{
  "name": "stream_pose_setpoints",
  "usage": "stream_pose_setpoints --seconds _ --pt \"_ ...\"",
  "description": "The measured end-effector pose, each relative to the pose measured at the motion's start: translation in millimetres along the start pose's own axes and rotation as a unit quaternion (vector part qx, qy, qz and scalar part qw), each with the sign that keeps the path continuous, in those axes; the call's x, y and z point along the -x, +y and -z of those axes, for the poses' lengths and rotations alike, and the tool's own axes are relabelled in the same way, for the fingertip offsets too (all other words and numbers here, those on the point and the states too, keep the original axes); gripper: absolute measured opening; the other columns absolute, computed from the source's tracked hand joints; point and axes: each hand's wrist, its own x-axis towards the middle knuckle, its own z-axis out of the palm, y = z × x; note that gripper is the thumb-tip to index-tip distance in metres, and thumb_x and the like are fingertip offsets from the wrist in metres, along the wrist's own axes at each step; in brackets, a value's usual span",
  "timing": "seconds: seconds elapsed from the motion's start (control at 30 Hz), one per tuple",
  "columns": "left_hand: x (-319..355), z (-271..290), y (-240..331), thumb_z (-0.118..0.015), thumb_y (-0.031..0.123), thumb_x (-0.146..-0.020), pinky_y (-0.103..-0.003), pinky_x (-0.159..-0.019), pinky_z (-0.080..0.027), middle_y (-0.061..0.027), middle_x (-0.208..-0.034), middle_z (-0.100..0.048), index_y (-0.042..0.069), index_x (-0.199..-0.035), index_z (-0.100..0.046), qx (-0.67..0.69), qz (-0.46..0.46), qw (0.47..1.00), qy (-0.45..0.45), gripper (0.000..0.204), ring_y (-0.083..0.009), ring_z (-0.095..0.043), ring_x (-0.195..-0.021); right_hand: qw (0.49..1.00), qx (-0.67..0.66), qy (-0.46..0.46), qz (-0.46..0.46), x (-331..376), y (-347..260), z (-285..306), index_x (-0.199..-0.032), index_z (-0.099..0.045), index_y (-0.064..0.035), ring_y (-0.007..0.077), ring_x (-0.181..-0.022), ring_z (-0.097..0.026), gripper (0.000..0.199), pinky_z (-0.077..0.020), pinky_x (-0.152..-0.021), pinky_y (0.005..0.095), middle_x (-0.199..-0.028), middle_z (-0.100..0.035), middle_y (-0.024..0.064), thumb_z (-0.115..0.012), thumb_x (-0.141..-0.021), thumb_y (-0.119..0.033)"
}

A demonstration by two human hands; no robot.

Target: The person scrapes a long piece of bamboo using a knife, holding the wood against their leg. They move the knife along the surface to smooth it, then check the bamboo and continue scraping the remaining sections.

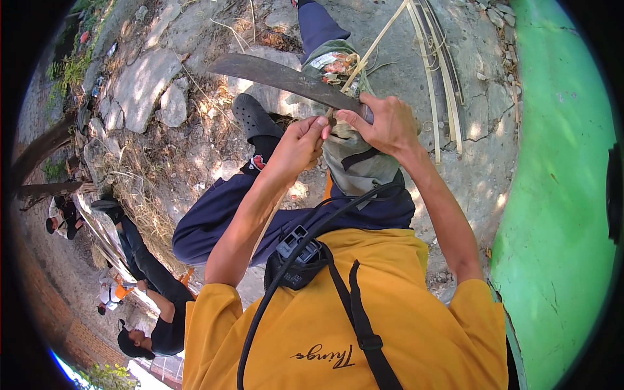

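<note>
A long dark machete (279, 79) lies across in front of me, its curved blade reaching out to the left. My right hand (389, 125) is closed around the handle end, with the thumb stretched toward the blade. Beside it, my left hand (302, 144) pinches a thin pale bamboo strip against the blade's lower edge. The strip (376, 44) runs from the top of the view down to the blade, and a part of it seems to trail under my left forearm. Grey-green cloth (354, 153) covers my leg beneath both hands.
Several long bamboo strips (434, 78) lie on the cracked concrete at the upper right. A green wall (559, 169) stands on the right. Broken slabs (146, 91) and dry grass are at the left. Several people, one in black (166, 305), are farther left. A black cable (286, 260) crosses my front.
</note>
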Motion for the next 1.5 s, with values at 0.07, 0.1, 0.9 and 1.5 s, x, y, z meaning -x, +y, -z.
stream_pose_setpoints --seconds 0.07,0.1,0.9,1.5 --pt "11 3 -2 -0.045 0.036 -0.116 -0.023 -0.044 -0.019 0.0101 -0.065 -0.028 0.014 -0.088 -0.05 -0.013 0.001 1.0 0.002 0.036 -0.0022 -0.023 -0.049 1.0 0.024 0.01 0.016 1 6 -4 -0.082 -0.073 -0.0025 0.0358 -0.053 -0.067 0.072 -0.0521 -0.055 0.0478 -0.053 -0.06 0.0169 -0.064 -0.092 -0.074" --pt "20 5 -3 -0.045 0.036 -0.116 -0.023 -0.044 -0.019 0.01 -0.065 -0.027 0.014 -0.088 -0.049 -0.027 -0.002 1.0 0.005 0.036 -0.0021 -0.022 -0.049 1.0 -0.015 0.01 -0.004 -3 14 -1 -0.082 -0.073 -0.0024 0.0362 -0.054 -0.067 0.073 -0.052 -0.055 0.0481 -0.053 -0.06 0.017 -0.064 -0.092 -0.074" --pt "44 8 -16 -0.046 0.036 -0.116 -0.023 -0.046 -0.02 0.0105 -0.064 -0.031 0.013 -0.088 -0.051 -0.048 -0.016 0.998 0.024 0.037 -0.0016 -0.026 -0.051 0.999 -0.031 -0.015 -0.006 1 -2 7 -0.079 -0.071 -0.0006 0.0374 -0.052 -0.064 0.074 -0.0499 -0.055 0.0472 -0.051 -0.056 0.017 -0.064 -0.092 -0.073" --pt "22 13 -26 -0.047 0.035 -0.116 -0.024 -0.047 -0.019 0.0111 -0.064 -0.031 0.014 -0.088 -0.05 -0.092 -0.026 0.995 0.042 0.035 -0.0024 -0.022 -0.051 0.996 -0.074 -0.023 -0.037 -5 13 9 -0.081 -0.074 -0.0011 0.0381 -0.055 -0.065 0.072 -0.0497 -0.058 0.0472 -0.053 -0.058 0.0167 -0.064 -0.093 -0.072"
